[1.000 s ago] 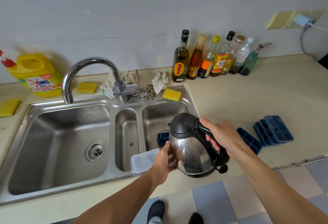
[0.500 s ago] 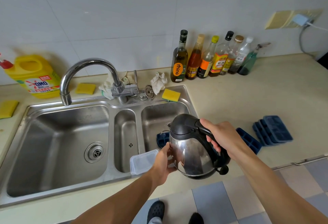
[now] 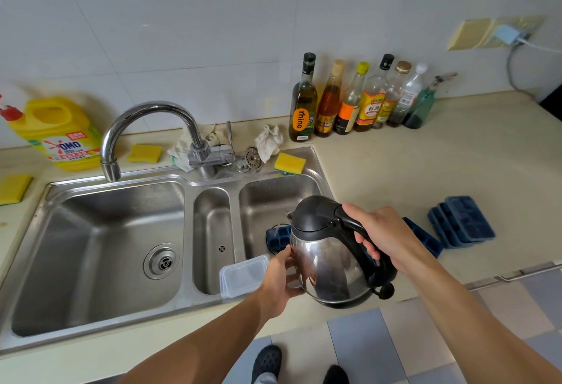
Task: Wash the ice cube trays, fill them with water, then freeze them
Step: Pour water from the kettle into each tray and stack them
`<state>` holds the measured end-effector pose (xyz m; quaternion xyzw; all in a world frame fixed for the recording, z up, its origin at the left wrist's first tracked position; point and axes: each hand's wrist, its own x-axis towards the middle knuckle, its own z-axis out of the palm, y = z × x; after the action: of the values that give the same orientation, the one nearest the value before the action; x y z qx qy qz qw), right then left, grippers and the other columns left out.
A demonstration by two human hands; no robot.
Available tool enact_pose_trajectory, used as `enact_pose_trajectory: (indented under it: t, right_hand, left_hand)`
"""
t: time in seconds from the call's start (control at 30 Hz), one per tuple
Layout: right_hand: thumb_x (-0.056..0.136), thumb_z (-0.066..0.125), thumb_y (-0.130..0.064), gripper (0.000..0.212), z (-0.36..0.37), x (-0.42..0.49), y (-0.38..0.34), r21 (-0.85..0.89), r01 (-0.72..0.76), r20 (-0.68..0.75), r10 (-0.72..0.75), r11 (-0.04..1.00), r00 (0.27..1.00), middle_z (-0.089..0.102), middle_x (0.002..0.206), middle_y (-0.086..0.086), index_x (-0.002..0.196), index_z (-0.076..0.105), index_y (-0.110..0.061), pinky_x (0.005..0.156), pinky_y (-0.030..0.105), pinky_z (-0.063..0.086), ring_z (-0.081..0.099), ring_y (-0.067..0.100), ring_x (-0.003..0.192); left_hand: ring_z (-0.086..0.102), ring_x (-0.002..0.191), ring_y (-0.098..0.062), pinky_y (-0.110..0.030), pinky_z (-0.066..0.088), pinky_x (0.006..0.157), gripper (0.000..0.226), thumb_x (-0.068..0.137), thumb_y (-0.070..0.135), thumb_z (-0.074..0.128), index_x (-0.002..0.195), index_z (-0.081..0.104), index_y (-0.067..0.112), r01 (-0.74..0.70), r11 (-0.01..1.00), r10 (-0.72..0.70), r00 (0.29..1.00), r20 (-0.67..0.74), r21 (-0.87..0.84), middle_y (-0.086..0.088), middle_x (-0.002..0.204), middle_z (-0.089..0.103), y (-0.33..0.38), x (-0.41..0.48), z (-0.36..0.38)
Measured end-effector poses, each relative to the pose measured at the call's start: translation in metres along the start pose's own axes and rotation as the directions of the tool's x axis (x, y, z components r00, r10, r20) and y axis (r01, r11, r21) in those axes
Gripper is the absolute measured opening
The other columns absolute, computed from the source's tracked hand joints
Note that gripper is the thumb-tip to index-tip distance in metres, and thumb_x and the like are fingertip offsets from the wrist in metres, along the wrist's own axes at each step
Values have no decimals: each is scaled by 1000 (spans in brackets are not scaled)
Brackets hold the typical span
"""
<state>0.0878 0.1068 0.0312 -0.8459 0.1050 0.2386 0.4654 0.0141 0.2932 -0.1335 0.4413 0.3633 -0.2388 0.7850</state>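
Holding the kettle over the counter edge, our right hand is wrapped around its handle and our left hand presses flat against its steel side. Filling looks unfinished, freezing untouched. One dark blue ice cube tray sits in the right basin; beyond, more blue trays lie stacked on the counter.

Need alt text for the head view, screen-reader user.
A person holds a steel kettle over the right basin of a sink, right hand gripping its black handle and left hand steadying its side. A blue ice cube tray lies in that basin; more blue trays sit stacked on the counter.
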Motion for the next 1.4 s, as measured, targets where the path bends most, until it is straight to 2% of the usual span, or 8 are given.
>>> enact_pose_trajectory:
  t: [0.07, 0.23, 0.47, 0.63, 0.73, 0.9, 1.17, 1.4]
  right_hand:
    - [91, 61, -59, 61, -2, -2, 1, -4, 3, 0, -3, 1000, 1000, 52, 46, 5, 57, 62, -8, 42, 24, 40, 43, 18, 37]
    - [91, 61, -59, 61, -6, -5, 2, -9, 9, 1, -9, 1000, 1000, 51, 45, 6, 58, 62, -7, 42, 22, 39, 43, 18, 37]
    - [87, 62, -61, 61, -11, -7, 4, 2, -1, -1, 1, 1000, 1000, 51, 47, 6, 54, 62, -10, 40, 21, 38, 43, 18, 37]
    - [86, 63, -62, 61, -15, -8, 6, 5, 1, -11, 0, 1000, 1000, 51, 46, 7, 52, 61, -11, 38, 19, 37, 42, 19, 36]
    - [87, 63, -61, 61, -17, -10, 6, 9, -2, -14, 2, 1000, 1000, 51, 45, 6, 51, 61, -12, 38, 20, 38, 42, 18, 36]
    - [88, 63, -59, 61, -21, -12, 6, 12, -3, -42, 3, 1000, 999, 50, 44, 4, 46, 59, -14, 36, 18, 36, 41, 18, 34]
    - [88, 62, -60, 61, -28, -15, 7, 3, -8, -58, 8, 1000, 998, 52, 44, 5, 52, 61, -11, 37, 19, 37, 42, 18, 35]
    - [89, 61, -60, 62, -32, -16, 8, 9, -21, -70, 22, 1000, 997, 51, 45, 5, 54, 61, -10, 39, 22, 38, 43, 19, 36]
  left_hand:
    - [65, 110, -32, -44, 56, 85, 46, 104, 49, 42, 122, 67, 15, -5, 1000, 5, 1000, -3, 9, -9, 117, 73, -1, -2, 2]
    - [63, 112, -32, -46, 55, 90, 48, 106, 48, 39, 122, 67, 13, -26, 999, 26, 1000, -4, 19, -10, 120, 70, -2, -7, 6]
    - [65, 105, -29, -44, 56, 83, 48, 106, 46, 37, 120, 68, 12, -49, 998, 48, 999, 10, 38, -8, 114, 72, -5, -10, 11]
    - [65, 103, -29, -48, 57, 87, 49, 107, 45, 37, 119, 69, 11, -56, 998, 55, 998, 28, 39, -10, 114, 72, -6, -10, 13]
    - [66, 101, -28, -46, 58, 83, 48, 106, 45, 37, 117, 70, 12, -59, 997, 57, 998, 34, 44, -9, 112, 73, -6, -11, 14]
    - [65, 103, -30, -50, 56, 91, 49, 106, 45, 37, 117, 70, 11, -56, 997, 53, 998, 46, 59, -10, 113, 72, -5, -11, 19]
    - [66, 98, -29, -50, 57, 90, 50, 105, 45, 40, 116, 71, 9, -57, 995, 51, 996, 68, 78, -9, 110, 74, -5, -7, 25]
    - [66, 100, -28, -44, 60, 82, 50, 105, 48, 40, 115, 72, 11, -57, 993, 50, 996, 68, 100, -8, 110, 74, -4, -9, 30]
